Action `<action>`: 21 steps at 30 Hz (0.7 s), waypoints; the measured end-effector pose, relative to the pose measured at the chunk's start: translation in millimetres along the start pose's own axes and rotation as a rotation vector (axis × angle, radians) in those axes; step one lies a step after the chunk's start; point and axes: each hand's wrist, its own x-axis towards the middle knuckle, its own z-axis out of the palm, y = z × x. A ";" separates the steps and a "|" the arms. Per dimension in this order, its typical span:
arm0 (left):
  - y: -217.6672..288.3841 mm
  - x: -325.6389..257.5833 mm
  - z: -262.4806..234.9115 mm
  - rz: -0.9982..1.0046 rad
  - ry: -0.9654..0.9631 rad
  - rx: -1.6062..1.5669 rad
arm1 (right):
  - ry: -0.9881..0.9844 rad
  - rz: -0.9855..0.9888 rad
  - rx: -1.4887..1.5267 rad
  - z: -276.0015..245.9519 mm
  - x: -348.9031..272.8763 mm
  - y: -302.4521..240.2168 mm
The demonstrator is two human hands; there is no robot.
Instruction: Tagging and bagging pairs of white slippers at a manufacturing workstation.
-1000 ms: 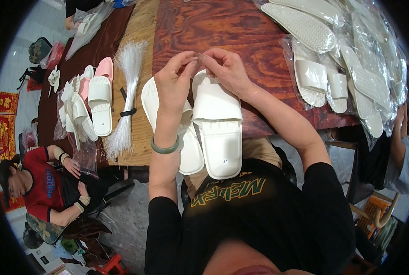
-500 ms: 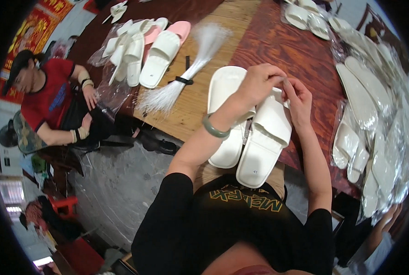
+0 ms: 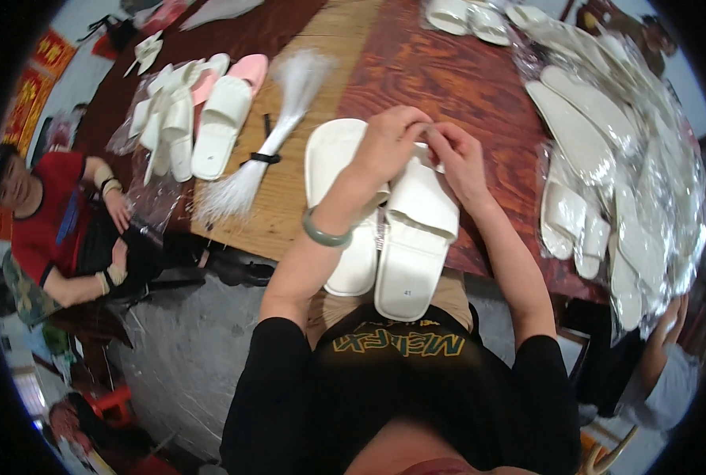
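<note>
Two white slippers lie side by side at the table's near edge: the left slipper [image 3: 353, 267] is partly covered by my left forearm, and the right slipper [image 3: 410, 273] overlaps it slightly. Over the toe end of the right one, my left hand [image 3: 392, 141] and my right hand [image 3: 459, 164] meet, fingertips pinched together. Whatever is between those fingers is too small and hidden to make out. A green bangle [image 3: 327, 229] circles my left wrist. To the left lies a bundle of thin white strands [image 3: 289, 115], bound with a black tie [image 3: 265, 157].
More white slippers [image 3: 222, 119], some with pink ones [image 3: 250, 73], lie at the table's left. Plastic-wrapped white slippers [image 3: 634, 190] pile up along the right. A person in a red shirt [image 3: 60, 210] sits at the left; another person's arm [image 3: 660, 344] shows at lower right.
The whole view has shifted, so the table and slippers appear further left. My hands stay pinched together over the right slipper's toe, with only slight finger movement.
</note>
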 end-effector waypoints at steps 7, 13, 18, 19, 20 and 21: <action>2.7 1.0 2.6 -0.136 -0.022 -0.045 | 0.017 -0.025 -0.041 -3.3 -0.1 3.1; 6.4 0.5 -0.5 -0.222 -0.020 -0.208 | 0.032 0.008 -0.037 -2.6 -2.2 0.5; 18.5 9.7 5.0 -0.276 -0.051 -0.340 | 0.062 0.003 -0.055 -8.6 -5.2 -6.7; 26.4 14.2 7.1 -0.295 -0.026 -0.384 | 0.086 -0.072 -0.040 -9.4 -4.0 -7.6; 31.7 17.6 11.4 -0.315 -0.001 -0.428 | 0.110 -0.148 -0.025 -10.6 -2.8 -8.8; 18.3 22.3 24.4 -0.223 0.027 -0.422 | 0.117 -0.149 -0.028 -13.5 -1.7 -11.5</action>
